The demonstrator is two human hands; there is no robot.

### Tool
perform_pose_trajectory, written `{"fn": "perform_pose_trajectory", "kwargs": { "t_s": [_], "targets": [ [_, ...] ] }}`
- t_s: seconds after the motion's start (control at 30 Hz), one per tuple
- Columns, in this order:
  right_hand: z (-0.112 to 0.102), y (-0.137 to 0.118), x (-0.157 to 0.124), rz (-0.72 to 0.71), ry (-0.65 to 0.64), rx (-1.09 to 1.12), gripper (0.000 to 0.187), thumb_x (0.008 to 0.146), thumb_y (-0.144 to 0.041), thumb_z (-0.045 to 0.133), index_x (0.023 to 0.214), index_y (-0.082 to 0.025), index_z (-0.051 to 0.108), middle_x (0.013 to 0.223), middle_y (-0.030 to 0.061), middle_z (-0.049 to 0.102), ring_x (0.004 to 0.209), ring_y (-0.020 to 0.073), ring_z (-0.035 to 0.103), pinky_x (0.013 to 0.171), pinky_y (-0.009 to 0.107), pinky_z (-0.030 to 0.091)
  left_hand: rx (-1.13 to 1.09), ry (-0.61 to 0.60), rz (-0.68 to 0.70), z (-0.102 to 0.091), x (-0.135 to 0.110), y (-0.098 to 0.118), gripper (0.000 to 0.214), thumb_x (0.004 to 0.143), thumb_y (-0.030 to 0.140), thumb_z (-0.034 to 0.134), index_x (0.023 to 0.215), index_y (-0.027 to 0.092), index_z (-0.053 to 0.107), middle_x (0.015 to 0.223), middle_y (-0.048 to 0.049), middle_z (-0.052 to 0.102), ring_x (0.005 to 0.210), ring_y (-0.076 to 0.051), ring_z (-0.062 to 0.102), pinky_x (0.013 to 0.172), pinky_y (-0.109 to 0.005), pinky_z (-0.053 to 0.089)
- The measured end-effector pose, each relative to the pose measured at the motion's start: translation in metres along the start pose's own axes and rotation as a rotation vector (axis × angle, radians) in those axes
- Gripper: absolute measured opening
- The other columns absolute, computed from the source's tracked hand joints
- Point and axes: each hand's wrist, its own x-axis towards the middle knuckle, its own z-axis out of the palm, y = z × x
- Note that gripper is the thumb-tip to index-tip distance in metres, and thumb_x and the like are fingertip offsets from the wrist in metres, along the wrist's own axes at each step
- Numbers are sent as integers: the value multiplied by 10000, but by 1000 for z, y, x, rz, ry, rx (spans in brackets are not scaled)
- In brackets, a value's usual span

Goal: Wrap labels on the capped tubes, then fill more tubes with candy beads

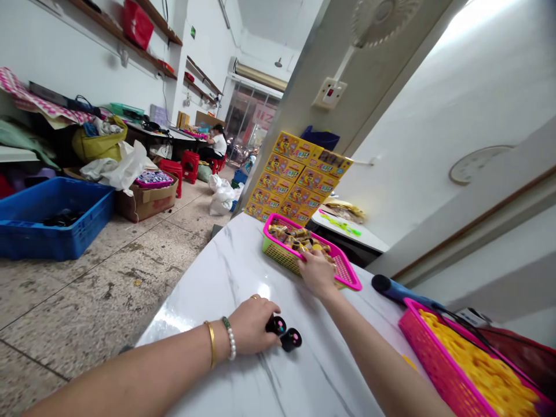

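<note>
My left hand [254, 325], wearing a gold bangle and a beaded bracelet, rests low over the white marbled table [208, 307]. Its fingers curl round a small black cylinder [278, 325] with coloured spots on its end. A second black cylinder [291, 340] lies right beside it on the table. My right hand [318, 273] reaches over the near side of a pink-rimmed basket [282, 259]. Its fingers are bent at the small gold and brown pieces [295, 237] inside; what they pinch, if anything, is hidden.
Stacked yellow printed boxes [295, 176] stand behind the basket. At the right is a pink basket [438, 359] of yellow pieces, near a blue tool-like object [399, 292] with a cable. A blue crate [82, 231] sits on the floor at left. Another person [217, 142] sits farther back.
</note>
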Motion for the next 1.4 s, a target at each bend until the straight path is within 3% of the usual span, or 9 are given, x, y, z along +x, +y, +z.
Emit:
{"fn": "perform_pose_trajectory", "kwargs": {
  "t_s": [0.07,0.17,0.37,0.7,0.83,1.03,1.17,1.27,1.4],
  "targets": [
    [0,-21,9,-12,-13,-15,310,915,-359,513,1063,-208,739,1116,121,650,855,231,653,729,339,462,-25,11,-17,-1,-1,-2,596,718,327,764,1261,140,606,1131,-118,680,1099,-285,564,973,-388,455],
    [2,-41,21,-31,-28,-24,290,917,-336,516,1019,-184,741,1126,139,649,830,224,652,712,330,452,2,25,0,-2,-1,-4,460,726,317,756,1148,155,669,1066,-100,690,1045,-267,577,950,-369,452],
    [0,-46,34,-87,-29,2,291,944,-302,480,1032,-181,728,1149,116,664,883,209,651,741,299,450,77,37,20,0,2,-5,330,735,320,747,1024,162,713,1019,-88,683,1008,-246,574,926,-341,441],
    [-20,-76,-9,-229,16,109,243,906,-289,520,933,-193,742,1041,94,689,815,203,656,721,298,479,190,31,65,0,0,-2,273,753,373,734,919,158,710,948,-83,676,948,-238,588,872,-324,459],
    [-28,-75,-31,-289,16,153,227,893,-279,531,916,-196,742,1104,85,670,832,195,662,700,289,496,235,9,66,-2,-3,-1,256,766,349,711,921,145,710,927,-91,678,935,-245,600,855,-326,469],
    [-24,-57,-49,-606,281,437,169,859,-193,560,886,-206,726,1016,65,678,805,159,672,661,249,533,221,23,113,-3,-2,-4,251,782,350,701,947,162,721,945,-86,683,926,-247,619,832,-328,474],
    [-17,-45,-45,-760,356,576,140,859,-192,590,920,-194,717,990,78,646,816,163,664,684,265,554,200,29,124,-3,-1,-7,230,778,342,703,926,167,722,926,-77,679,892,-239,626,787,-315,474],
    [-15,-44,-36,-742,363,594,136,827,-266,649,906,-179,716,969,83,616,832,182,648,708,287,553,182,55,113,-6,0,-9,235,764,334,724,922,159,717,920,-73,678,894,-233,623,792,-304,469],
    [-24,-59,-32,-590,174,353,215,821,-379,671,874,-177,718,928,78,596,828,200,619,706,295,518,169,61,86,-10,0,-9,233,762,311,729,937,157,721,914,-63,681,883,-220,615,789,-295,454]
  ]
}}
